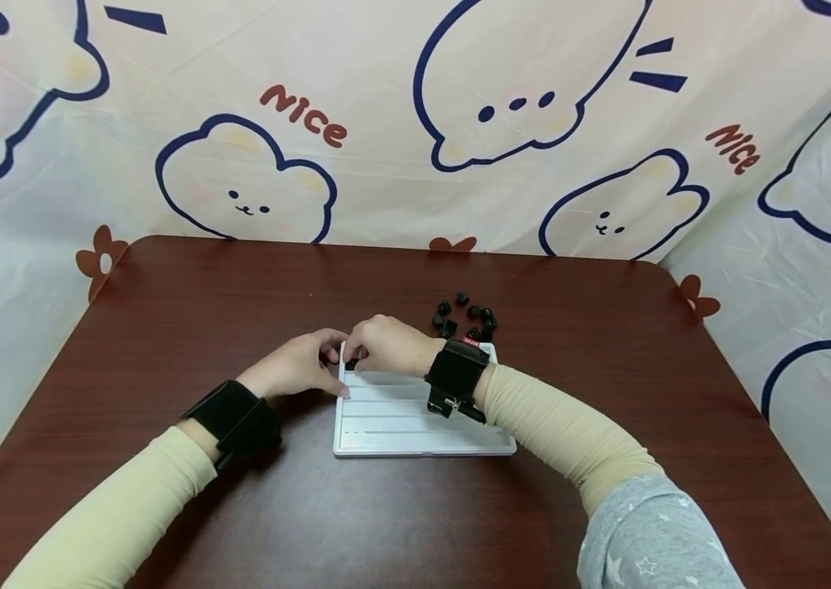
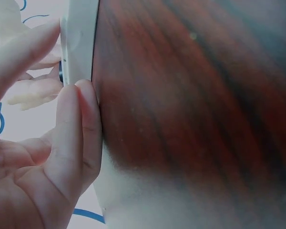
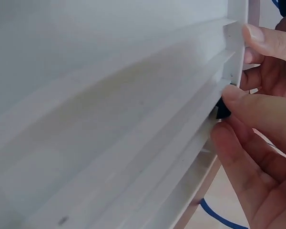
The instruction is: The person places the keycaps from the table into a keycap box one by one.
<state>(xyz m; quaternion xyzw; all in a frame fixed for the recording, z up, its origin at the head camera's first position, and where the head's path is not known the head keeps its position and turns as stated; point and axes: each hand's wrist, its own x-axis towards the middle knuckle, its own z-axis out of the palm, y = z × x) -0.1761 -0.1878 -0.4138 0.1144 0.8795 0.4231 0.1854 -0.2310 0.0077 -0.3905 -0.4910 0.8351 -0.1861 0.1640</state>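
Black piece [image 1: 352,365], left of center in the frame, sits pinched between the thumb and finger of your right hand [image 1: 397,348] at the upper-left corner of a ridged white tray [image 1: 423,447]. Your left hand [image 1: 305,361] grips the tray's left rim [image 1: 339,427] with thumb and fingers, just beside the right. The step in hand appears to be setting the piece into the end of a slot; whether it is seated, you cannot tell here. The next move seems to call for a light press and a clean release, the tray kept steady. Your right arm [image 1: 563,417] crosses the tray's right side, fingers bent down; your left arm [image 1: 121,507] reaches in from lower left. Loose black pieces [image 1: 449,329] lie at upper center, beyond the tray.
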